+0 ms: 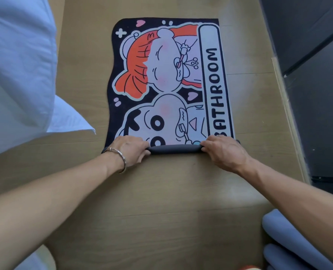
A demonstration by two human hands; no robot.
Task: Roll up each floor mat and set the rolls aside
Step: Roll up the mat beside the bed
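Right now I am at the very start of rolling the cartoon bathroom mat, which lies flat on the wooden floor with white bedding off to its left. My left hand, a bracelet at the wrist, curls over the near-left end of the roll, a thin dark tube that looks only a turn or so thick. My right hand grips the other end the same way. By my right forearm lie grey-blue rolls, seemingly finished mats. Next, I judge, both hands must push forward evenly, keeping the tube tight and square so it does not skew.
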